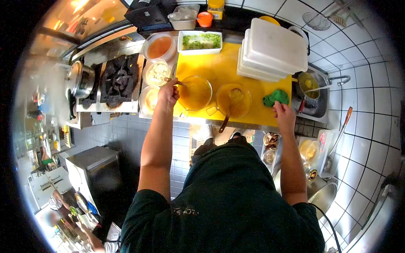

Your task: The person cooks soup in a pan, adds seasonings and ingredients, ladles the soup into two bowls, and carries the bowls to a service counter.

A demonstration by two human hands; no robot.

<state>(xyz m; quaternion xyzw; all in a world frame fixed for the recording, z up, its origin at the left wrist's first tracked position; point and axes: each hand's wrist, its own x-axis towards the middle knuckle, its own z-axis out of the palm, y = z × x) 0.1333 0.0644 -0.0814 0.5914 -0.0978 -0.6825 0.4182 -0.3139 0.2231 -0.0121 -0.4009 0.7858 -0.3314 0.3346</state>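
Observation:
My left hand (pixel 169 92) is closed around the brown handle of a utensil (pixel 180 83), at the rim of a clear glass bowl (pixel 195 93) on the yellow cutting board (pixel 236 52). Whatever is at the utensil's far end is hard to make out. To the right stands a second glass bowl (pixel 242 101) with a side handle. A brown-handled spoon (pixel 225 121) rests in it, its handle over the near rim. My right hand (pixel 285 114) has its fingers curled together at the lower edge of a crumpled green cloth (pixel 276 98) and appears to pinch it.
White lidded containers (pixel 274 42) are stacked at the back right. Left are tubs of orange liquid (pixel 159 46) and pale pieces (pixel 157 72); a white tray of chopped greens (pixel 199 42) stands behind. A stove (pixel 120 80) flanks the left, a sink (pixel 322 101) holding a pan the right.

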